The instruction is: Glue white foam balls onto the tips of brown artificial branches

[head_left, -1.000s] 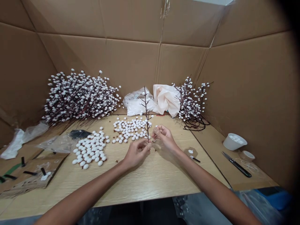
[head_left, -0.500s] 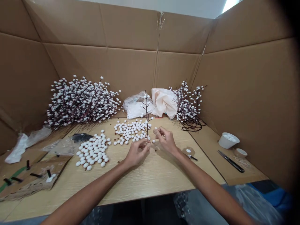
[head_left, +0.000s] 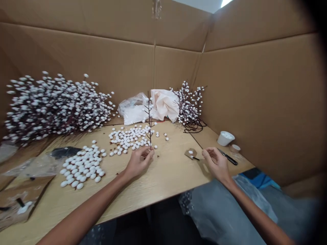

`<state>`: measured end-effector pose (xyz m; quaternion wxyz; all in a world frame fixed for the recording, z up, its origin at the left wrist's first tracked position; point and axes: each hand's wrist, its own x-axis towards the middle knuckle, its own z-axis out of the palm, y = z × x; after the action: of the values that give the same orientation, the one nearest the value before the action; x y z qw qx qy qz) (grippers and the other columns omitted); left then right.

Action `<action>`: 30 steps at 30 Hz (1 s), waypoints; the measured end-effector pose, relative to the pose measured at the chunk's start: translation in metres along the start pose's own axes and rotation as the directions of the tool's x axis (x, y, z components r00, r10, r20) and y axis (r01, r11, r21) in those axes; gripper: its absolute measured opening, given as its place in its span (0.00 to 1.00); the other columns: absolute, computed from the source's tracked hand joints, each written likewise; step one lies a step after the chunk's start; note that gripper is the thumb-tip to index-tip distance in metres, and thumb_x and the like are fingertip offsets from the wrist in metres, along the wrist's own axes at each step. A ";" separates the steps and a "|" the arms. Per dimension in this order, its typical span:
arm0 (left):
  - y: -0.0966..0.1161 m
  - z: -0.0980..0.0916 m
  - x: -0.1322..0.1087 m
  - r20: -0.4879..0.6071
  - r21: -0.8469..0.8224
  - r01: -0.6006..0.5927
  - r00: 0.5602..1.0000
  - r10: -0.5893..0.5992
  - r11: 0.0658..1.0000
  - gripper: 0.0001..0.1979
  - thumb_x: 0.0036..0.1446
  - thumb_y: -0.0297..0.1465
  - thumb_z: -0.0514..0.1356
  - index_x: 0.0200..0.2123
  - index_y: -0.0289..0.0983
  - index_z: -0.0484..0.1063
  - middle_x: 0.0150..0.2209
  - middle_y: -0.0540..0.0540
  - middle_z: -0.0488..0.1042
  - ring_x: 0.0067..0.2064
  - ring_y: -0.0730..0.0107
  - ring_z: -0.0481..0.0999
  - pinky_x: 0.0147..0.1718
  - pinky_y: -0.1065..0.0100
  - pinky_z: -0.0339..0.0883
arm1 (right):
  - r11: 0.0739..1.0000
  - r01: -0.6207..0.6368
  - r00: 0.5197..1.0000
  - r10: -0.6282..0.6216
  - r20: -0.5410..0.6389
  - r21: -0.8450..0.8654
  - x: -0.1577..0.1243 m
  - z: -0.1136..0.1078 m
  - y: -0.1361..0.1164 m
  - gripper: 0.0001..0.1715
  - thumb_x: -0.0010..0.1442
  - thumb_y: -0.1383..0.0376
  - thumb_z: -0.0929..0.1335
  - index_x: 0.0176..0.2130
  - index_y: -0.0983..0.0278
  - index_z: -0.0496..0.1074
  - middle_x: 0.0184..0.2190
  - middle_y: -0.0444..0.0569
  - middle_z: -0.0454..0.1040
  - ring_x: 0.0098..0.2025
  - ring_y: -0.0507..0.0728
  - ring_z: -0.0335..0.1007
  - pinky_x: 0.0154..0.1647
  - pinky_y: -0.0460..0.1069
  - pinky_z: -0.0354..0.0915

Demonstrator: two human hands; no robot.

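Note:
My left hand grips the base of a thin dark twig that stands upright, with several white beads stuck along it. Beside that hand lies a loose spread of white foam beads, with a second pile further left. My right hand hangs apart from the twig, fingers lightly curled and nothing visible in them. Nearest to it are a small cardboard scrap with a white dab and a thin black tool on it, and a black-handled knife.
Finished beaded branches lie heaped at the back left and back right. Between them are a plastic bag of beads and peach wrapping. A white cup stands right, inside cardboard walls.
My right hand has left the twig and moved right toward the cardboard scrap. My left hand still holds the twig. The whole view has swung left.

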<state>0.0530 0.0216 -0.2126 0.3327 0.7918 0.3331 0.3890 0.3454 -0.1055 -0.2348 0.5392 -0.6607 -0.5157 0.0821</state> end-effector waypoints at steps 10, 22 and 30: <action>-0.003 0.002 0.004 0.027 0.057 -0.024 0.999 0.023 0.998 0.14 0.57 0.39 0.56 0.37 0.34 0.73 0.26 0.48 0.74 0.28 0.70 0.74 0.29 0.72 0.68 | 0.966 0.058 0.964 0.012 0.266 -0.251 -0.005 -0.009 0.019 0.12 0.57 0.59 0.66 0.39 0.63 0.70 0.37 0.51 0.71 0.41 0.58 0.67 0.43 0.52 0.62; -0.006 0.003 0.003 0.045 0.079 -0.066 0.997 0.063 0.995 0.13 0.58 0.38 0.56 0.38 0.34 0.73 0.26 0.49 0.75 0.28 0.71 0.74 0.30 0.72 0.68 | 0.968 0.002 0.963 0.065 0.262 -0.250 0.012 0.001 0.013 0.09 0.55 0.63 0.64 0.28 0.63 0.71 0.29 0.49 0.72 0.36 0.58 0.63 0.38 0.51 0.56; -0.007 0.003 0.003 0.049 0.082 -0.080 0.996 0.076 0.993 0.13 0.58 0.38 0.56 0.38 0.34 0.73 0.27 0.48 0.75 0.28 0.70 0.74 0.29 0.72 0.68 | 0.990 -0.141 0.943 0.138 0.304 -0.013 0.019 -0.005 0.005 0.24 0.55 0.47 0.63 0.26 0.65 0.68 0.22 0.45 0.69 0.25 0.53 0.62 0.28 0.48 0.57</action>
<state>0.0549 0.0269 -0.2179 0.2913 0.8262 0.3103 0.3692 0.3606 -0.0938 -0.2280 0.4494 -0.6726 -0.5439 0.2230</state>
